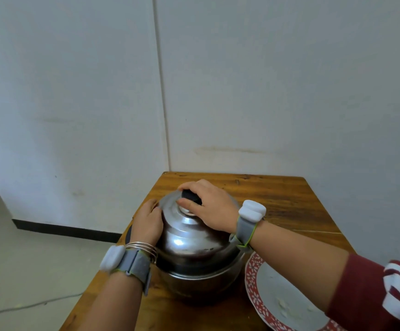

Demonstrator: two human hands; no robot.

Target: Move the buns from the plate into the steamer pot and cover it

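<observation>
A steel steamer pot (194,280) stands on the wooden table (289,201), covered by a domed steel lid (189,237) with a black knob (190,196). My right hand (208,206) grips the knob from above. My left hand (147,222) lies flat against the lid's left side. The plate (275,297), white with a red flowered rim, sits to the right of the pot with no buns on it, partly hidden by my right forearm. No buns are in sight; the pot's inside is hidden by the lid.
The table stands in a corner between two pale walls (265,91). Its left edge drops to a light floor (27,259), where a thin cable (27,306) lies. Both wrists carry grey straps with white sensors.
</observation>
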